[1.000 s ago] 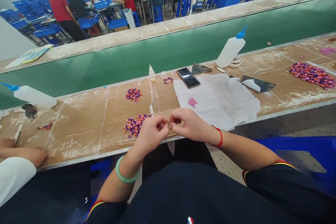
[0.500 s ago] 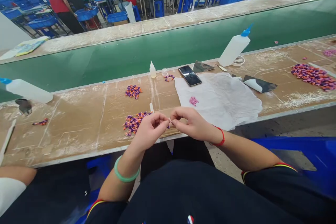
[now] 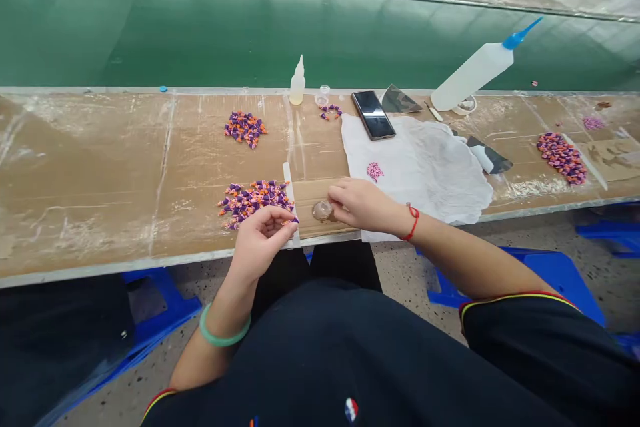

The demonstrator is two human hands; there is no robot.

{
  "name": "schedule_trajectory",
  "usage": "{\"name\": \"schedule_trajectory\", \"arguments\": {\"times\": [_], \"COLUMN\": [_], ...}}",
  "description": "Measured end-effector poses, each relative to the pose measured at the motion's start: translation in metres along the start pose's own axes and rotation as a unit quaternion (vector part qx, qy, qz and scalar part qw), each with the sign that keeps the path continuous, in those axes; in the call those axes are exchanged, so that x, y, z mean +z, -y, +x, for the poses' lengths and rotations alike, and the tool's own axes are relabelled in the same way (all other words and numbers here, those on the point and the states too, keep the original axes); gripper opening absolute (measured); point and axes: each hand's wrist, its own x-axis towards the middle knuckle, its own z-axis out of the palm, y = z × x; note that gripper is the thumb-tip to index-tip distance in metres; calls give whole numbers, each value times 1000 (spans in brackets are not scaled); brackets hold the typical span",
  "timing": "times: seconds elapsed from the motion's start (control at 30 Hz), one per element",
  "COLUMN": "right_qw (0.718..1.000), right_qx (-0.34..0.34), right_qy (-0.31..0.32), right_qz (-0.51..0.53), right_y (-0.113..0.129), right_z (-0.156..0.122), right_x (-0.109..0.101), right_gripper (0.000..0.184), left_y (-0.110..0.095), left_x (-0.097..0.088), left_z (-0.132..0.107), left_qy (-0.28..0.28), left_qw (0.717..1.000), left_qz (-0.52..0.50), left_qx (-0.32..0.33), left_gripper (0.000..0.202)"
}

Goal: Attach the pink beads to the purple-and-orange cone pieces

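Observation:
Pinched between the thumb and forefinger of my left hand [image 3: 264,238] is a small purple-and-orange piece [image 3: 294,219]. Right behind that hand lies a heap of similar small pieces [image 3: 253,200]. My right hand [image 3: 361,203] is closed, its fingertips at the right edge of a small round translucent blob or dish [image 3: 321,211]; whatever they pinch is too small to make out. That round thing rests on a cardboard piece [image 3: 313,195]. A flat white stick [image 3: 287,173] lies between the heap and the cardboard. Tiny pink-and-white pieces [image 3: 375,171] sit on a white cloth [image 3: 425,167].
Behind my hands are a second heap [image 3: 245,129], a small dropper bottle [image 3: 297,83], a clear cup [image 3: 323,95] and a phone [image 3: 373,115]. A large white bottle [image 3: 473,77] leans at the back right. Another pile [image 3: 561,158] lies far right. A green belt [image 3: 210,33] runs behind the table.
My hands, close together before, have moved apart: the left toward the heap with a piece, the right onto the cardboard by the round translucent thing. My view has tilted downward.

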Motion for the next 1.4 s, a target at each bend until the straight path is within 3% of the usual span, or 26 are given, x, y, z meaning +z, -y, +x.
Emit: {"name": "schedule_trajectory", "arguments": {"times": [0.3,0.5,0.6,0.7,0.77,0.87,0.93,1.0,1.23,1.4], "right_qw": [993,990,997,995,969,889,849,835,848,880], "right_qx": [10,7,19,46,75,118,122,116,110,96], "right_qy": [69,78,39,1,0,11,9,0,-20,-60], "right_qz": [-97,-117,-69,83,234,442,513,537,517,461], "right_y": [16,20,18,22,29,42,49,54,60,63], "right_z": [13,15,12,6,1,-6,-10,-14,-20,-22], "right_x": [-11,-15,-19,-25,-29,-35,-38,-40,-43,-44], "right_gripper": [16,17,15,14,15,15,16,18,19,12], "left_y": [10,11,9,2,-5,-14,-18,-20,-23,-25], "left_x": [-6,-7,-6,-2,2,9,13,17,23,25], "left_z": [5,1,0,-2,-4,-8,-9,-10,-13,-15], "left_qy": [20,18,12,25,47,68,69,65,70,59], "left_qw": [999,999,999,997,995,991,990,990,988,990], "left_qz": [-11,-20,-39,-67,-84,-104,-109,-109,-119,-112], "left_qx": [23,16,24,30,31,43,56,66,74,62], "left_gripper": [19,17,16,18,20,23,25,27,27,29]}}
